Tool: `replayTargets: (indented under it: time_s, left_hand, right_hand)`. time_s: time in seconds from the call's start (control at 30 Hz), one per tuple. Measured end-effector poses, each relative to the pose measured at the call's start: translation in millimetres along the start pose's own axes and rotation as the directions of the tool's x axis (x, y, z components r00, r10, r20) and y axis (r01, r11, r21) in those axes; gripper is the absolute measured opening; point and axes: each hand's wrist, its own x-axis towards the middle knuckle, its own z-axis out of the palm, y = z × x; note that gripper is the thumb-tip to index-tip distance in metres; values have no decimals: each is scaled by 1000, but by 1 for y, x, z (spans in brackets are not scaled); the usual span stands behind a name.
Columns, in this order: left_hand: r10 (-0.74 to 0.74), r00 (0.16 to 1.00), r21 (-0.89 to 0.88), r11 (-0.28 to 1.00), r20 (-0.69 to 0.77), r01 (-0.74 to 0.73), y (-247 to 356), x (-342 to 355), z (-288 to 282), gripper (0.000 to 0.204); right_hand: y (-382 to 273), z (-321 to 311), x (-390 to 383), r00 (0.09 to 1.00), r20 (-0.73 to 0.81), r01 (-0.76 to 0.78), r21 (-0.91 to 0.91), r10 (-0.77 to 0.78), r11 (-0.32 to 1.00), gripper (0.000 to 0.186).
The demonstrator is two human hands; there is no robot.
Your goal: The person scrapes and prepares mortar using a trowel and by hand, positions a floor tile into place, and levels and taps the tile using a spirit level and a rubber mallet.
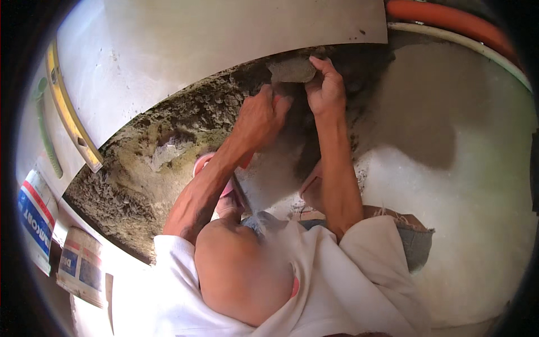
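My right hand [327, 92] pinches the right edge of a flat grey piece [293, 70] with a rough outline. Whether that piece is stone or a mortar-caked blade, I cannot tell. Just below its left end, my left hand [261, 115] is closed around something small and red [277, 101], mostly hidden by the fingers. Both hands are over the dark, rough strip of earth [213, 101], close to the edge of a large pale sheet [224, 33].
A yellow spirit level [72, 112] and a green hose [48, 135] lie at the left. Two labelled containers [36, 219] stand nearer me. Wet grey mortar [432, 95] spreads over the pale surface at right, below an orange pipe [455, 25]. My knee [241, 269] is below.
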Motion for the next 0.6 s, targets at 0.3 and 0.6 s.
replayTargets:
  time_s: [0.3, 0.6]
  left_hand:
    - [92, 996, 162, 983, -21, -87, -3, -22, -14, 31]
    - [-269, 956, 71, 962, 117, 263, -20, -106, -84, 41]
  right_hand:
    - [1, 3, -26, 997, 71, 18, -10, -18, 1000, 20]
    - [63, 78, -110, 989, -57, -140, -27, 138, 990, 14]
